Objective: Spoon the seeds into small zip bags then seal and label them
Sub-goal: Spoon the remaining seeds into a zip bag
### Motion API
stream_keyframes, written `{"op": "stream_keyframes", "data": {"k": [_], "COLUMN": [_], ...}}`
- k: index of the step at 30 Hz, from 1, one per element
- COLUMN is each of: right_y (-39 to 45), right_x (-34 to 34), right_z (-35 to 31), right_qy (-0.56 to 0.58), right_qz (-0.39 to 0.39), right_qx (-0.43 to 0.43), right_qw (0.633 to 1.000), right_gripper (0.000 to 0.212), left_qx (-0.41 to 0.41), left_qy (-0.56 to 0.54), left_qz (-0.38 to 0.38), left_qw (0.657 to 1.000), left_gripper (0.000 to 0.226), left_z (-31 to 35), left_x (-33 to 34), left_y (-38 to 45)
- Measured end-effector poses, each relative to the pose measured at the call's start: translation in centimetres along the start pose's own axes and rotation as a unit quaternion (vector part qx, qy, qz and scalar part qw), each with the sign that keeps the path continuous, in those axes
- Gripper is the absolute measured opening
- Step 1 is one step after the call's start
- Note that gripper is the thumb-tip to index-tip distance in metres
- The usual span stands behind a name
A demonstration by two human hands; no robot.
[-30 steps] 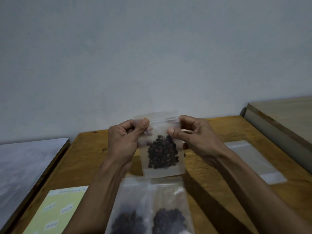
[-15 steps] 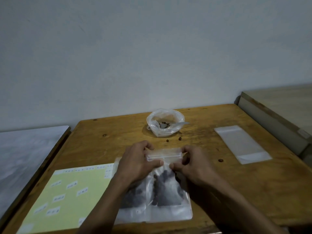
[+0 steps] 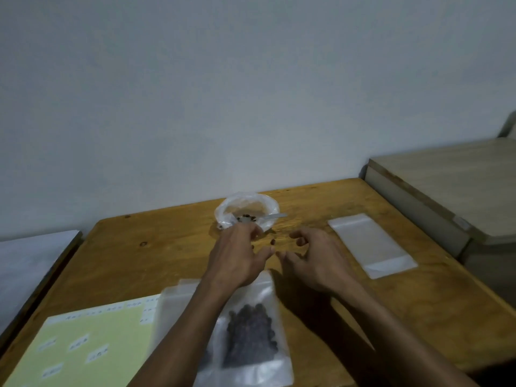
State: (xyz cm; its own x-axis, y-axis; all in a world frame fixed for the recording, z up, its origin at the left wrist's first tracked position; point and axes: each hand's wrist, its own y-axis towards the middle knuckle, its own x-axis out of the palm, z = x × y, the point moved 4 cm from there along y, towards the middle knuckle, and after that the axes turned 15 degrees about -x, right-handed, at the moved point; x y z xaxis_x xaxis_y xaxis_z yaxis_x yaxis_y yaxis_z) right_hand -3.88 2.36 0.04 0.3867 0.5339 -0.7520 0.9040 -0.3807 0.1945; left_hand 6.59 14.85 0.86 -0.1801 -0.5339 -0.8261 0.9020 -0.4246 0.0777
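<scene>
Change: filled zip bag released, now flat at bench front edge.
Left hand: open, empty.
Right hand: open, fingers curled, empty.

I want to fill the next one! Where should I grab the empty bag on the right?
Pinch the empty bag at its near short edge with your right hand, coming from that side. It lies flat, so slide your fingers under the edge there.
</scene>
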Motion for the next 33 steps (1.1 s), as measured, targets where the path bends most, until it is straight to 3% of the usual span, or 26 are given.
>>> {"op": "stream_keyframes", "data": {"k": [4,8,12,16,21,23,26,28,31,33], "right_y": [1.1,1.6,2.1,2.7,3.5,3.5,2.8,2.5,3.0,3.6], "right_x": [-3.5,-6.9,-7.4,-6.7,-6.8,-7.5,-9.5,-10.6,-10.7,-9.9], "right_z": [4.5,11.1,15.4,16.8,17.7,17.5,15.5,13.4,10.9,9.1], "right_qy": [0.0,-0.082,-0.133,-0.133,-0.014,0.064,0.177,0.239,0.329,0.391], "right_qz": [0.062,0.109,0.086,0.046,0.1,0.142,0.227,0.253,0.206,0.171], "right_qx": [0.039,0.124,0.195,0.221,0.222,0.199,0.145,0.101,0.077,0.064], "right_qw": [0.997,0.983,0.968,0.965,0.97,0.968,0.947,0.932,0.919,0.902], "right_gripper": [0.049,0.055,0.066,0.082,0.055,0.031,0.008,0.007,0.017,0.025], "left_qx": [0.026,0.04,0.027,0.027,0.022,0.01,-0.059,-0.105,-0.115,-0.089], "left_qy": [-0.005,0.007,0.03,0.12,0.133,0.071,-0.173,-0.344,-0.502,-0.517], "left_qz": [-0.033,-0.079,-0.109,-0.132,-0.154,-0.151,-0.17,-0.196,-0.202,-0.165], "left_qw": [0.999,0.996,0.993,0.984,0.979,0.986,0.968,0.912,0.833,0.835], "left_gripper": [0.037,0.041,0.035,0.057,0.055,0.063,0.079,0.064,0.021,0.016], "left_z": [4.3,8.6,10.9,11.6,11.5,11.1,10.9,11.3,11.7,10.6], "left_x": [3.4,8.1,12.9,15.6,15.9,15.7,14.6,12.9,9.3,6.5], "left_y": [2.1,3.0,4.6,6.4,7.0,7.2,7.2,6.7,6.3,6.2]}}
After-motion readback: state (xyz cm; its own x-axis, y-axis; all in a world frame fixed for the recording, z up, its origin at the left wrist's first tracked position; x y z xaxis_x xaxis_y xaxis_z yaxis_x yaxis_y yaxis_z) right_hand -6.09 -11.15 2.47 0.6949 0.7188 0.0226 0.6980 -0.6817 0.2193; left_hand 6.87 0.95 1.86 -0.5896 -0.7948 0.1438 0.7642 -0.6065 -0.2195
